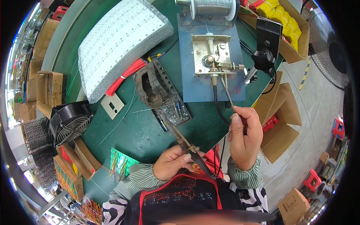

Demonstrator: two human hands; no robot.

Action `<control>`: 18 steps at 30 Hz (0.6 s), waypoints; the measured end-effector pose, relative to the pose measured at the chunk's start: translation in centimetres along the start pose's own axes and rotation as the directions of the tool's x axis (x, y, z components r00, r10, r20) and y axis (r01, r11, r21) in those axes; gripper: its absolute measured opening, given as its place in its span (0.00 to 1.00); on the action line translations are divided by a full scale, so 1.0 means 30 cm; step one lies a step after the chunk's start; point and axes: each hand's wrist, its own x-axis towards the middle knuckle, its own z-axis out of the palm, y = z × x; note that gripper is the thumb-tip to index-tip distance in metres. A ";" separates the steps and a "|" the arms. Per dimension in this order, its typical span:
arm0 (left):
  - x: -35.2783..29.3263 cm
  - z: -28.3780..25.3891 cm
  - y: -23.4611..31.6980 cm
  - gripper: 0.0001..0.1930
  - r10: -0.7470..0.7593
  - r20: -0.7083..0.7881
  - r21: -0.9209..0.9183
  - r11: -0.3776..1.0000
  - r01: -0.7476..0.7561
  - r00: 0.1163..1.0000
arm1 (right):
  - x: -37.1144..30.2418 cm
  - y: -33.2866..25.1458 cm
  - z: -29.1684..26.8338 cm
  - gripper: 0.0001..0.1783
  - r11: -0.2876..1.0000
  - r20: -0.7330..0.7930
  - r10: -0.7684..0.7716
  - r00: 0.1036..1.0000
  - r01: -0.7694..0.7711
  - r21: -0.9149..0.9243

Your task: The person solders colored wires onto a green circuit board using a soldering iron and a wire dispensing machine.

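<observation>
My left hand is wrapped round the dark handle of a soldering iron. A thin brass guide tube runs along the iron, whose tip points up and left at the dark iron stand. In the stand's tray lie solder scraps and small bits. My right hand pinches a thin metal tool; its exact kind is unclear. The tool's far end reaches the lower edge of the solder wire feeder, beside its black cable outlet. Above the feeder sits a spool of solder wire.
A bubble-wrapped stack of white panels and a bundle of red wires lie left of the stand. Near them are a metal plate, a black fan and a green circuit board. A box of yellow wires stands far right.
</observation>
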 end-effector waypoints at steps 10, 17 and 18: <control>-0.001 0.000 -0.001 0.13 -0.002 0.001 0.004 1.000 0.002 1.000 | -0.001 0.006 0.002 0.06 1.000 -0.006 -0.019 1.000 0.019 0.003; -0.001 0.000 -0.002 0.14 -0.006 -0.008 0.008 1.000 0.006 1.000 | -0.001 0.002 0.006 0.06 1.000 -0.009 -0.010 1.000 0.010 0.017; -0.001 0.000 -0.001 0.14 -0.006 -0.008 0.008 1.000 0.006 1.000 | -0.002 -0.001 0.006 0.06 0.999 -0.007 0.010 1.000 -0.009 0.038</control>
